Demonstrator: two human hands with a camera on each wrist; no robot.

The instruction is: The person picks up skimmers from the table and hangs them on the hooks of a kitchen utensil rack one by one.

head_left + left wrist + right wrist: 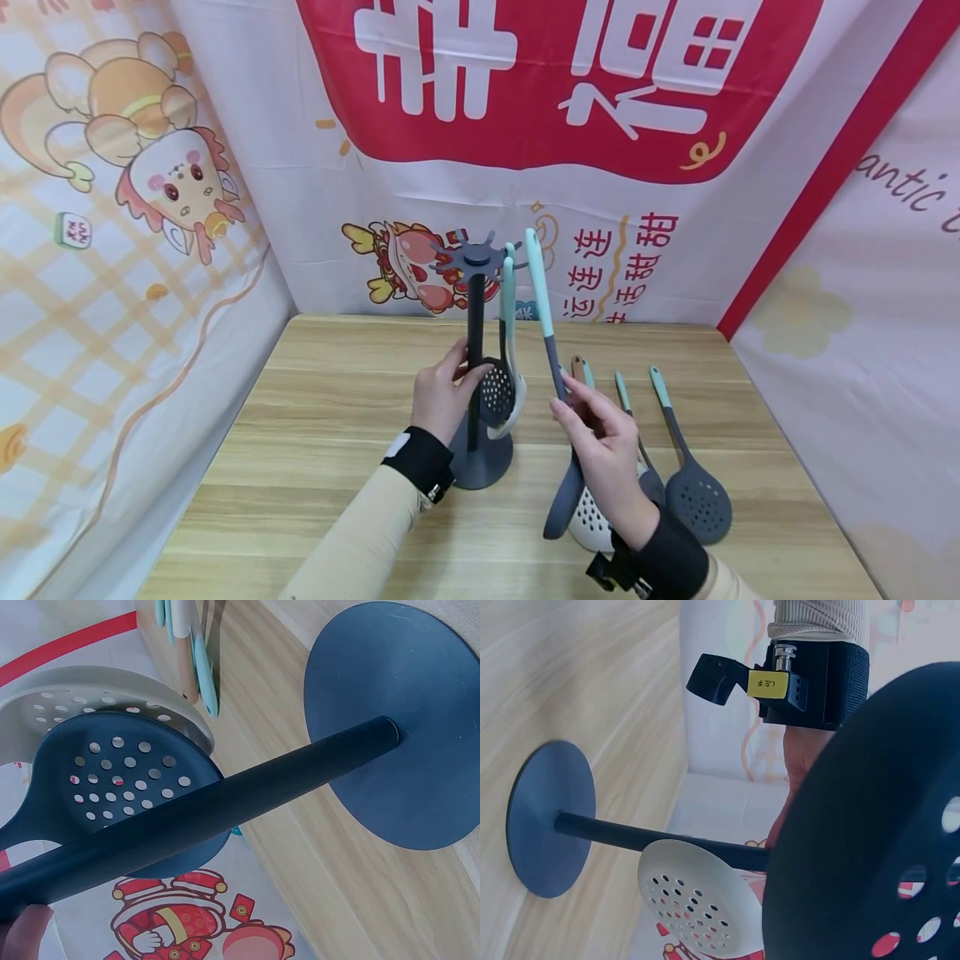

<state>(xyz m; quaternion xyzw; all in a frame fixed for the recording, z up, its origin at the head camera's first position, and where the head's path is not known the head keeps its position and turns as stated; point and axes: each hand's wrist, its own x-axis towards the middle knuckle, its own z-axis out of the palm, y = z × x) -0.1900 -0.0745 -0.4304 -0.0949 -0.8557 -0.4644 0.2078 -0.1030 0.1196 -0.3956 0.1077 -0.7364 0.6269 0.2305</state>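
Observation:
My left hand (pixel 441 396) grips the pole of a dark utensil stand (pixel 476 321), thumb and fingers on either side of it. From the stand's hooked top hang a dark skimmer (pixel 127 780) and a pale skimmer (pixel 697 900), both full of round holes. My right hand (pixel 606 437) pinches the dark shaft of another skimmer (pixel 538 287), its mint handle pointing up, just right of the stand. In the right wrist view that skimmer's perforated head (pixel 840 832) looms large; the head view shows it nearly edge-on.
On the wooden table (pixel 337 383), at the right, lie a dark slotted utensil (pixel 697 500), a white perforated one (pixel 588 525) and a dark mint-handled one (pixel 651 483), partly behind my right hand. Printed cloth (pixel 315 192) walls the back and sides.

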